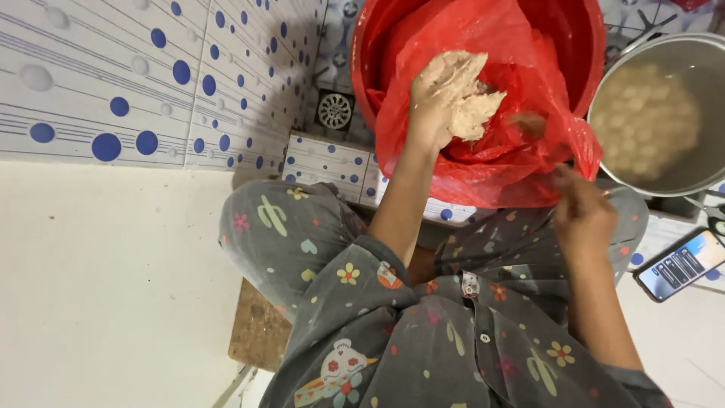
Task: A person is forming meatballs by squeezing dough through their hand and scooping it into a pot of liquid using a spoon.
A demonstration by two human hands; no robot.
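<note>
1. The left hand (442,94), smeared pale, clutches a lump of dough (472,106) inside the red plastic bag (521,159).
2. The bag lines a red bucket (581,45), cut off at the top.
3. The right hand (581,215) pinches the bag's edge; its fingers are blurred.
4. The steel pot (664,113) holds murky liquid, its contents indistinct.

The person wears a grey shirt (453,340) and matching grey pants (279,234). Both have little flowers, hearts, cactus shapes and cartoon animals on them. The shirt has small white buttons.
</note>
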